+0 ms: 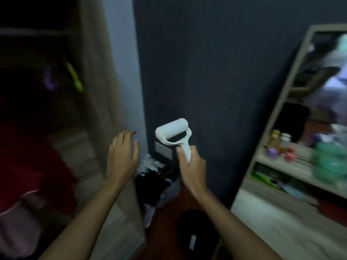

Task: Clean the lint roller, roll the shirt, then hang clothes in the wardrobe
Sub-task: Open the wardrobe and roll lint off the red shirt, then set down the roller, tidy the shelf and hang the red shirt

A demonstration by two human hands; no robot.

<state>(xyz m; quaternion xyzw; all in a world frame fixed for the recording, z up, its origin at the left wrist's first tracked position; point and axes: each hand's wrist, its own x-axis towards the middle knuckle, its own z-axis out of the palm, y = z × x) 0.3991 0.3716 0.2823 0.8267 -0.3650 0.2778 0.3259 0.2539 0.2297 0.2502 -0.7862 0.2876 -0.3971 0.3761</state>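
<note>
My right hand [191, 166] grips the handle of a white lint roller [173, 134], held upright in front of the dark wall with its white roll on top. My left hand [123, 154] hovers to the left of it with fingers loosely spread, holding nothing, close to the wardrobe's wooden side panel [97, 113]. Inside the dark open wardrobe [37, 91] hang dim clothes with a green hanger [74, 76] and a purple one [49, 80]. A red garment [35, 166] lies low in the wardrobe.
A basket heaped with dark and white clothes [159, 181] sits on the floor between wardrobe and wall. A mirrored shelf unit [300, 128] with small jars leans at the right. A dark round object [197, 226] lies on the floor below my arms.
</note>
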